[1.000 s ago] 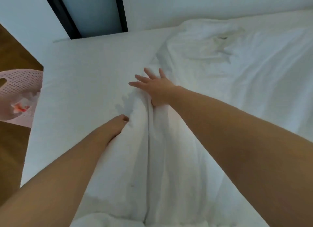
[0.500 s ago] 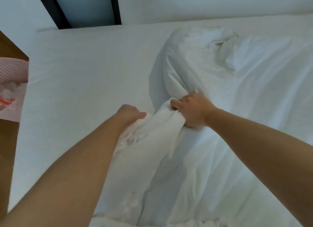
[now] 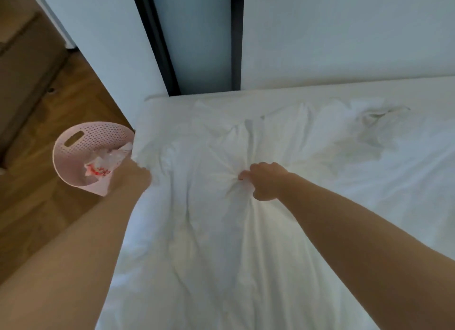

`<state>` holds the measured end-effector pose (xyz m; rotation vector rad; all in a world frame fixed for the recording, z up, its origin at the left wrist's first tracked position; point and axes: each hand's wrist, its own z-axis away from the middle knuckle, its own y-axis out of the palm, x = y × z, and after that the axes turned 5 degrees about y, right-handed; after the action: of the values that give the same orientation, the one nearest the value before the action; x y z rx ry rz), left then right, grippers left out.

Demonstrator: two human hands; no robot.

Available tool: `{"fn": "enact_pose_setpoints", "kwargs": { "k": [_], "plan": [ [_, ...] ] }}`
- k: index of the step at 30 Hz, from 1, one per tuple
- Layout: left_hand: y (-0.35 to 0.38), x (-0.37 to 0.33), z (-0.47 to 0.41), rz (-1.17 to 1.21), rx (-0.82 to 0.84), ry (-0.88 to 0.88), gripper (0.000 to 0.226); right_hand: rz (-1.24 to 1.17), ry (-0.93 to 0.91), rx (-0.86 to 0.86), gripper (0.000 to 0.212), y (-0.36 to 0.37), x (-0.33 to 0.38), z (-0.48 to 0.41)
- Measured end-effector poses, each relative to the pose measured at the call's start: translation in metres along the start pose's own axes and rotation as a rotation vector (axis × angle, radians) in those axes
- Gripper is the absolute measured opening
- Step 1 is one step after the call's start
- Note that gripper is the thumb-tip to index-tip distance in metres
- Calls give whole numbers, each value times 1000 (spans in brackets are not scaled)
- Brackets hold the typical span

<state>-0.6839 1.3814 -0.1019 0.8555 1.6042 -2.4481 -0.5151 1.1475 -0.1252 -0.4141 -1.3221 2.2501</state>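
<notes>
While both hands are working the white sheet (image 3: 221, 243) in the head view, the right hand (image 3: 267, 182) is clenching a bunched fold at centre frame, fingers curled tight into the cloth. The left hand (image 3: 134, 176) is curling round the sheet's edge at centre left, just in front of the pink perforated basket (image 3: 73, 142). Most of the slack is lying rumpled toward the upper right, nearer the right hand, so spreading probably means pulling that way.

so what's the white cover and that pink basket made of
The white cover looks like soft matte cloth, possibly cotton: it bunches into fine creases where the right hand grips it. The pink basket looks like moulded matte plastic, with rows of small holes and a handle slot.
</notes>
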Motion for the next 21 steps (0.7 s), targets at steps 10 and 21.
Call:
{"fn": "enact_pose_setpoints", "kwargs": {
  "k": [10,21],
  "plan": [
    [68,-21,-26,-330,-178,271,63,-200,231,-436,42,19,-11,-42],
    [145,-61,-80,-860,86,627,64,202,402,-190,81,19,-67,-125]
  ]
}}
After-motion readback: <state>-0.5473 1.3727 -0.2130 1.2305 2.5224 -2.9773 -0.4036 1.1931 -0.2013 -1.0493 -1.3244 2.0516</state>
